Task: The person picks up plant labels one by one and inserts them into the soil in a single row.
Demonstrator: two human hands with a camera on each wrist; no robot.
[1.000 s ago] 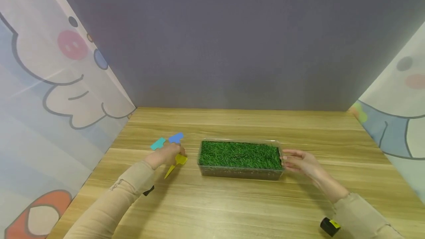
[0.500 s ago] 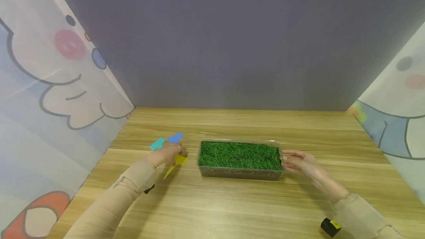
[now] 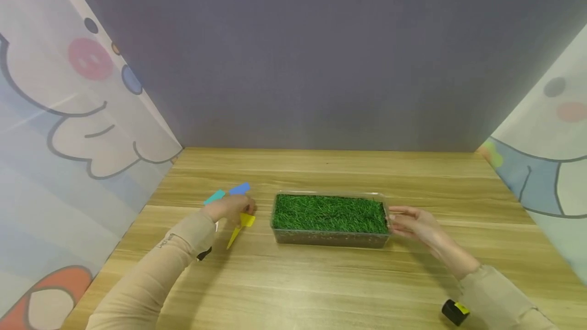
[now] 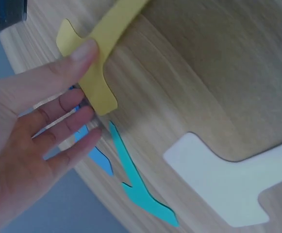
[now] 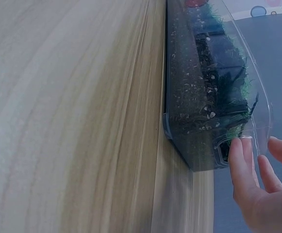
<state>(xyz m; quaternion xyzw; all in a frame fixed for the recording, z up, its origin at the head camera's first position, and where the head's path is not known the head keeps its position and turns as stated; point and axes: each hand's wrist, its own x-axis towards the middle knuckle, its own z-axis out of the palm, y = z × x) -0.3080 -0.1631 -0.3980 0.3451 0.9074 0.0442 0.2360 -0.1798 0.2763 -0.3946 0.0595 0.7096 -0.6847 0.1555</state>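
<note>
Wooden tabletop (image 3: 321,281) behind, the yellow tag (image 3: 248,220) points diagonally near-left.

On the table (image 3: 330,284), the box (image 3: 332,239) with grass (image 3: 330,213) inside sits right of four tags (image 3: 248,220).

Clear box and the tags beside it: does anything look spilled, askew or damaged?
Nothing stands out. The clear box stands upright on the table, its turf inside, with no visible spill. The white tag, teal tag and blue tag lie at different angles but look undamaged where visible; the left hand pinches the yellow tag.
</note>
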